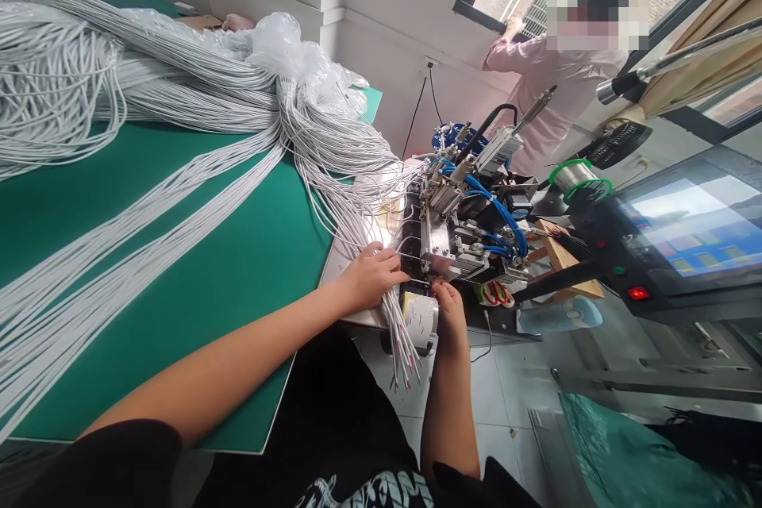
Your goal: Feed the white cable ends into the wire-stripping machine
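Observation:
My left hand (374, 276) is closed over white cables at the front of the machine, its thumb and fingers pinching one thin cable (419, 282). That cable spans the short gap to my right hand (448, 303), whose fingertips are pinched at its end, close under the metal head of the wiring machine (437, 242). Below my left hand hangs a bundle of cable ends (400, 337), some with red tips. A white cylindrical part (421, 319) sits between the bundle and my right wrist. The exact fingertip contact is too small to make out.
Long bundles of white cables (196, 95) lie over the green table (238, 254), with clear plastic wrap (298, 55) behind. To the right are a solder-like wire spool (580, 177) and a touchscreen (696, 222). Another person (536, 95) stands by the window.

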Demonstrator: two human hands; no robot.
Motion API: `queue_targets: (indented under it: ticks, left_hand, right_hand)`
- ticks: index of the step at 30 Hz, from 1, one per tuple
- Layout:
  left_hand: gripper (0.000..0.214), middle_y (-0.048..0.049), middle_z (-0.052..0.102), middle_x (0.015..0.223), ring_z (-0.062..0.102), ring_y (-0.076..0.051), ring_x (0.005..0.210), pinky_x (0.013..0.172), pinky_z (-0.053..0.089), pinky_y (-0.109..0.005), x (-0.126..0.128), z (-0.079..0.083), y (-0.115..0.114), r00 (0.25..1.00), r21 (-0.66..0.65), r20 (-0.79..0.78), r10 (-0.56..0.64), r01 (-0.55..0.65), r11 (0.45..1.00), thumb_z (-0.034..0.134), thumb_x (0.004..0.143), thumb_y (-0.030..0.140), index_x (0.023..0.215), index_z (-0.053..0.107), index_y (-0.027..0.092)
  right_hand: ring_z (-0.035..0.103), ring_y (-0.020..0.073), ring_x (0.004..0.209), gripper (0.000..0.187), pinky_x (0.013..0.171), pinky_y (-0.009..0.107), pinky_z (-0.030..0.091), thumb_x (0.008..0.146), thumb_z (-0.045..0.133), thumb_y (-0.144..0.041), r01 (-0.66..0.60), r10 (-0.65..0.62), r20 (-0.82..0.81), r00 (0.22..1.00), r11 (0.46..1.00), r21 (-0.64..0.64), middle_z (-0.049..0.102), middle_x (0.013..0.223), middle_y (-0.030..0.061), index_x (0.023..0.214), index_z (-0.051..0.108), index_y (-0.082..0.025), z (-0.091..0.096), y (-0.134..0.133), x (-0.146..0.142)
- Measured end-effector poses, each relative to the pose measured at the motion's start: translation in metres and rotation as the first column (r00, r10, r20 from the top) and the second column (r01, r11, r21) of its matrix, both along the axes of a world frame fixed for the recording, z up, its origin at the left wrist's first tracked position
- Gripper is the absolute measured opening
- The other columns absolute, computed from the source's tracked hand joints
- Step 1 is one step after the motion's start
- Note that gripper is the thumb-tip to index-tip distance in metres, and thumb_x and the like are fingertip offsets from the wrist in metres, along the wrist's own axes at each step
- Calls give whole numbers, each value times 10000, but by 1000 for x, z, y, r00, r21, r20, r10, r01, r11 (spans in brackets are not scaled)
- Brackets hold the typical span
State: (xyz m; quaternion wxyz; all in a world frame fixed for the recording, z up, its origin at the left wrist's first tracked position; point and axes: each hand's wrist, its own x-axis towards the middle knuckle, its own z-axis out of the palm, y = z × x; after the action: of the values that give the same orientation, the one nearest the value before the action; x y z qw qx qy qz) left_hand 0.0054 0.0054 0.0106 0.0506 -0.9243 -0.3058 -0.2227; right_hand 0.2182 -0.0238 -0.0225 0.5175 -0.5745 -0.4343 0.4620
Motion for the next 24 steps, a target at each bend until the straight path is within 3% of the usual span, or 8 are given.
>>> queue_targets:
  ticks: [8,16,20,24]
  left_hand:
    - [399,-49,622,929,534,-215,974,931,286,-389,-1,-2,1,1000,4,-9,-1,1,1000,567,709,37,1046,652,233]
    - [413,-84,633,1026,524,-230,1019,932,293,-406,-1,-5,1,999,-18,8,46,-46,999,569,708,77,1104,623,181]
    - [314,-111,579,1210,474,-262,1141,948,284,-423,-1,-3,0,991,-18,47,123,-122,992,587,737,128,1045,635,162]
    - [196,-90,601,1188,492,-245,1123,957,278,-419,-2,-2,0,993,55,93,77,-82,995,556,802,130,959,661,181]
  right_hand:
    - [353,111,481,353,455,238,298,699,647,-514,38,-38,24,999,999,1,443,545,-35,679,504,-192,-1,-11,2]
    - [356,104,509,333,482,233,274,781,663,-477,115,-129,87,988,982,149,432,560,-39,685,553,-177,5,-25,15]
    - [342,94,494,311,476,234,259,813,653,-455,128,-148,100,984,975,183,439,576,-40,696,567,-180,12,-35,21]
    - [358,97,499,285,477,236,266,834,642,-442,104,-132,138,982,975,195,459,586,-34,730,584,-183,19,-43,22]
